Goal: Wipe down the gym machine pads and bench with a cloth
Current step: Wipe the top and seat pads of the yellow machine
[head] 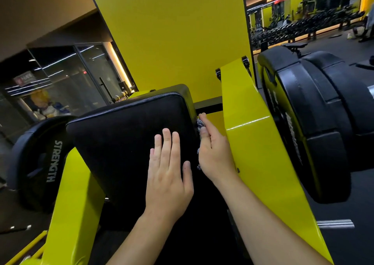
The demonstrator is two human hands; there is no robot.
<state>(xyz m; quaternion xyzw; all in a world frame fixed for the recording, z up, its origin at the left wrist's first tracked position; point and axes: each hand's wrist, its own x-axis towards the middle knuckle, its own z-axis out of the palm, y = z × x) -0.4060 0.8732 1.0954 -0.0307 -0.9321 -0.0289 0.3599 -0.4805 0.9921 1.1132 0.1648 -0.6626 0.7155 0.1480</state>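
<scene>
Cloth (200,124), patterned and bunched, sits in your right hand (213,153), fingers curled round it, pressed against the right edge of the black pad (125,135). Just left of that grip, your left hand (169,175) lies flat on the pad, fingers straight.

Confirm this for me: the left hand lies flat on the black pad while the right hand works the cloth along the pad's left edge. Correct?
Not quite. The head view shows the right hand pressing the cloth against the black pad's right edge, in the gap beside the yellow frame arm, not the left edge. The rest holds: the left hand lies flat on the pad, fingers straight.
</scene>
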